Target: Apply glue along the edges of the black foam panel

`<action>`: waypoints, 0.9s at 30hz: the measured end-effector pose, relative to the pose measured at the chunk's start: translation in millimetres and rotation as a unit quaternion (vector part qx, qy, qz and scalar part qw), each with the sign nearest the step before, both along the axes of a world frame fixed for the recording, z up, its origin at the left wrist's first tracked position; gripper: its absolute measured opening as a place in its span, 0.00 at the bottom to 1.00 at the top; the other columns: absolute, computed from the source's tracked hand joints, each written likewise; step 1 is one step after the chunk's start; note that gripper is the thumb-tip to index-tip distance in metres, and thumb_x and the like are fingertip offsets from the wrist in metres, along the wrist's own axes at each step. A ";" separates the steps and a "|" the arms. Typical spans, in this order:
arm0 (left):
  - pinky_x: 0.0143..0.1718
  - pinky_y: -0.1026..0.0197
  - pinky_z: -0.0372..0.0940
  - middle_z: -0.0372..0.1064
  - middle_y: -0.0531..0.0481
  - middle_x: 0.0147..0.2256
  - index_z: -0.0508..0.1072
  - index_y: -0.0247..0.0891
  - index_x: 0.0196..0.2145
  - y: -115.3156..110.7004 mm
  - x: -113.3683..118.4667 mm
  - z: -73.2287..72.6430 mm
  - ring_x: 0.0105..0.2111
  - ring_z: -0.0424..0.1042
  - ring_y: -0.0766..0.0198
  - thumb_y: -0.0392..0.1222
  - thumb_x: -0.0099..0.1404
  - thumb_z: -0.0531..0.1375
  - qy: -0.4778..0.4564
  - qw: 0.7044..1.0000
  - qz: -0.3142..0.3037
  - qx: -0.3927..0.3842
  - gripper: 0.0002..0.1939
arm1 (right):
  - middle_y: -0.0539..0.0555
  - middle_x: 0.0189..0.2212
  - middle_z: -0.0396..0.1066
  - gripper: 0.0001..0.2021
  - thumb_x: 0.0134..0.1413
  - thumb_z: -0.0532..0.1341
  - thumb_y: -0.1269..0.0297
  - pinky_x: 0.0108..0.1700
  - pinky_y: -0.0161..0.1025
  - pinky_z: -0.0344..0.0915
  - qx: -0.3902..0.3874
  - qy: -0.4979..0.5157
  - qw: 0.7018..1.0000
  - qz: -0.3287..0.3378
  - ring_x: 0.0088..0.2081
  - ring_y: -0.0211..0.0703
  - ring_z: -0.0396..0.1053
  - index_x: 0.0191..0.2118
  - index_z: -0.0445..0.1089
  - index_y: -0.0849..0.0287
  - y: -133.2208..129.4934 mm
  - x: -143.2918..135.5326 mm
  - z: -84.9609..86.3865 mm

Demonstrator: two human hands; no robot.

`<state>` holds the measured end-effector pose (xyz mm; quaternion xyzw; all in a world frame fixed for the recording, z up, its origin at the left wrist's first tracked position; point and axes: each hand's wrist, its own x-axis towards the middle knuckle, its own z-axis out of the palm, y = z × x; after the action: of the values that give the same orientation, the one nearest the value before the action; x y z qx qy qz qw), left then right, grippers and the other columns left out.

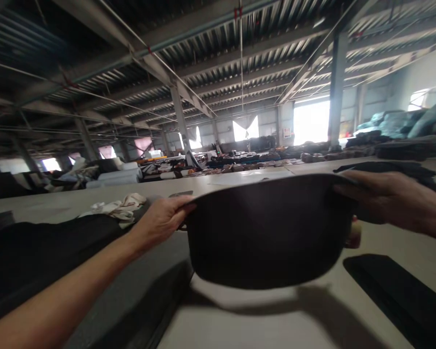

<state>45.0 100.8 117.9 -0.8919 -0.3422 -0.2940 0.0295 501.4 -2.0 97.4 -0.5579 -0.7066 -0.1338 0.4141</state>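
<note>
While raised over table [261, 325], dark fabric piece [269, 232] pinched between both hands' fingers [183, 207].

Room-wise, the best open patch is the pale desk [261, 320] right under and in front of the dark piece of fabric [269, 232] — that sheet hangs lifted between the left hand [162, 218] and right hand [388, 201], so there's air beneath its lower edge. Left side is crowded: a black cloth pile [39, 257] and a grey sheet [138, 295] cover that end, with crumpled white rags [118, 206] just behind. On the right, a flat black strip [396, 291] lies on the desk, and more dark cloth [385, 167] sits behind the right hand. Past the fabric's top edge the desk runs bare — wide open until the far clutter.
</note>
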 end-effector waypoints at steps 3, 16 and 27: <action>0.46 0.61 0.67 0.77 0.51 0.42 0.75 0.38 0.50 37.4 11.6 17.9 0.41 0.75 0.60 0.52 0.74 0.52 -0.072 0.986 -0.007 0.150 0.19 | 0.55 0.26 0.69 0.36 0.61 0.40 0.28 0.33 0.45 0.70 0.101 -0.075 0.988 -0.090 0.28 0.47 0.71 0.43 0.73 0.51 25.1 2.9 24.5; 0.62 0.39 0.63 0.68 0.40 0.57 0.72 0.36 0.54 171.3 61.6 -165.4 0.60 0.67 0.51 0.41 0.72 0.60 0.051 0.999 -0.016 -0.008 0.14 | 0.59 0.56 0.70 0.27 0.57 0.48 0.73 0.57 0.51 0.70 -0.099 -0.197 0.974 -0.045 0.56 0.54 0.70 0.58 0.73 0.58 127.2 58.5 -159.4; 0.66 0.36 0.56 0.63 0.38 0.62 0.69 0.36 0.59 166.8 51.4 -171.8 0.64 0.60 0.49 0.38 0.72 0.58 0.055 0.996 -0.003 -0.072 0.19 | 0.64 0.59 0.67 0.30 0.57 0.45 0.79 0.56 0.52 0.71 -0.114 -0.219 0.967 -0.065 0.58 0.56 0.68 0.61 0.70 0.64 124.0 46.7 -170.7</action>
<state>96.5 267.6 -54.0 -0.9076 -0.3579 -0.2189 -0.0171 548.1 122.0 -73.2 -0.6034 -0.7527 -0.1983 0.1735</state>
